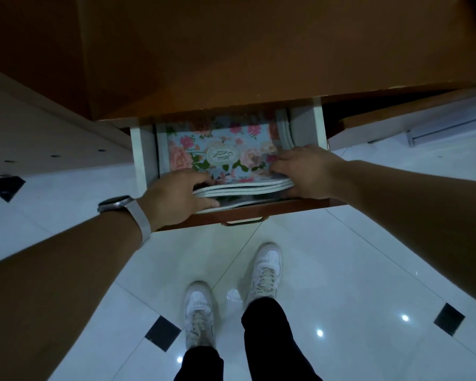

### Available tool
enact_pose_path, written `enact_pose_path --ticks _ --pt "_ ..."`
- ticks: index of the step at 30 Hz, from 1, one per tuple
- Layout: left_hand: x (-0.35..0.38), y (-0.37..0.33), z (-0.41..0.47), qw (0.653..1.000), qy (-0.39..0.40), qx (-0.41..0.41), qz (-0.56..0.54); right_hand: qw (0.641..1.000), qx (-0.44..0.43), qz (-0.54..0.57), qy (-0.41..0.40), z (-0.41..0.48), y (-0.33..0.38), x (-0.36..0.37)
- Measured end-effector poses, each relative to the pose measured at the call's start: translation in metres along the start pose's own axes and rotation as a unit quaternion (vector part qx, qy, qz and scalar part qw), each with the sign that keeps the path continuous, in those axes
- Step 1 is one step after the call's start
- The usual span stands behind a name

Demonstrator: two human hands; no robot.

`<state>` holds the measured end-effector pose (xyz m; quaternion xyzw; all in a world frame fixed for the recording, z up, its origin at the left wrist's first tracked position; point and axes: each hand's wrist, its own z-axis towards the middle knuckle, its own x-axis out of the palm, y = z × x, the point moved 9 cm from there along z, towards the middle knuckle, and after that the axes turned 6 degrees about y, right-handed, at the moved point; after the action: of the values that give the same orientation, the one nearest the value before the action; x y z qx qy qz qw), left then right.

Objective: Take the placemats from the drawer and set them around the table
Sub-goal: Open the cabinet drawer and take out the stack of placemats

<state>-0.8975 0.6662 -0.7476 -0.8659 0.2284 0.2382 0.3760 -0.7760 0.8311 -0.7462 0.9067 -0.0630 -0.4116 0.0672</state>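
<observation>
Drawer [144, 152] stood pulled open under the wooden top [259, 50]. Stack of placemats [226, 152] lay inside it, floral one on top, near edges lifted a bit. Left hand [173, 196], watch [116, 203] on its wrist, was clamped on the stack's near-left edge. Right hand [305, 171] pinched the near-right corner, fingers on top. White shoes [198, 312] stood on the tiled floor [341, 270], near side.
</observation>
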Motion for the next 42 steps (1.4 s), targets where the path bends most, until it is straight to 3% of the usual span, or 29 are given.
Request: enact_pose_path --ticks 8,15,21,26,30,33,38,42 --pt "0.013 0.011 0.014 0.998 0.051 -0.012 0.019 0.991 -0.027 -0.117 0.054 0.014 0.001 0.008" --pt "0.017 0.007 0.021 0.996 0.087 0.003 0.03 0.99 -0.039 -0.129 0.052 0.014 -0.003 0.008" --pt "0.022 0.003 0.028 0.991 0.131 0.007 -0.034 0.989 -0.053 -0.129 0.05 0.014 0.001 0.003" --pt "0.027 -0.005 0.04 0.99 0.142 -0.011 0.011 0.99 -0.05 -0.121 0.048 0.014 0.001 0.002" --pt "0.026 -0.027 0.049 0.987 0.153 0.038 0.045 0.991 -0.054 -0.116 0.041 0.013 0.001 -0.001" --pt "0.027 -0.035 0.051 0.973 0.218 0.057 0.053 0.992 -0.058 -0.108 0.043 0.014 0.0 0.001" --pt "0.028 -0.009 0.04 0.937 0.347 -0.011 0.026 0.993 -0.056 -0.09 0.045 0.017 -0.001 0.002" --pt "0.033 -0.005 0.033 0.922 0.386 -0.033 0.027 0.995 -0.047 -0.077 0.029 0.016 -0.002 0.002"
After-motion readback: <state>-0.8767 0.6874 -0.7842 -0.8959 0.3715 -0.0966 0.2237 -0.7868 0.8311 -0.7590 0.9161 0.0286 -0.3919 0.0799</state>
